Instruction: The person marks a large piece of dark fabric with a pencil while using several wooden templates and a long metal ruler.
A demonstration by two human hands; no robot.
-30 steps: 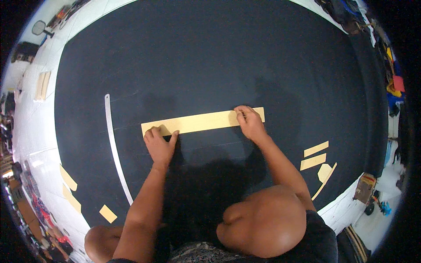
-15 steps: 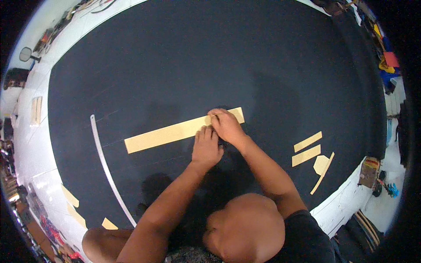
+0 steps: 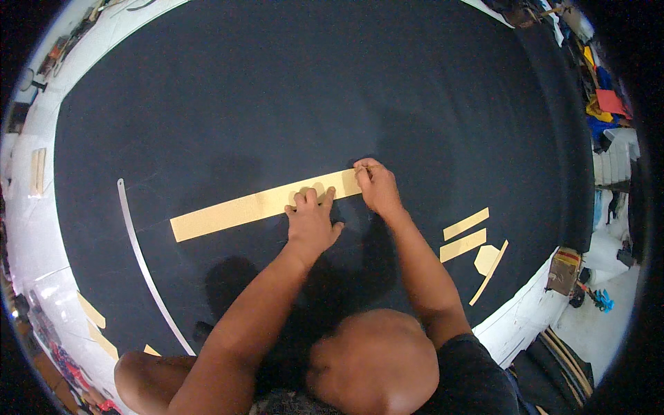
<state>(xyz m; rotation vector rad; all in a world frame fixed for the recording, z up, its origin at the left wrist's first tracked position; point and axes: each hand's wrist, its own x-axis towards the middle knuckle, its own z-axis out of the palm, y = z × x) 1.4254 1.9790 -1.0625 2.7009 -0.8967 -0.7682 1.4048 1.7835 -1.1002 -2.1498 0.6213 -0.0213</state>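
A long, straight pale-yellow strip, like a card pattern piece, lies slightly slanted on a wide spread of black cloth. My left hand presses on the strip right of its middle, fingers spread on its surface and thumb off its near edge. At the strip's right end is my right hand, its fingers drawn together in a pinch by the top corner. Whatever that pinch may hold is too small or hidden to make out.
A long metal ruler lies on the cloth at left. Several smaller yellow pieces rest at right, and others at lower left. Beyond the cloth, white floor borders it. A small box stands near the right edge.
My right hand has moved to the strip's right end. My left hand has spread its fingers farther onto the strip. The whole view has shifted a little, so everything sits farther left.
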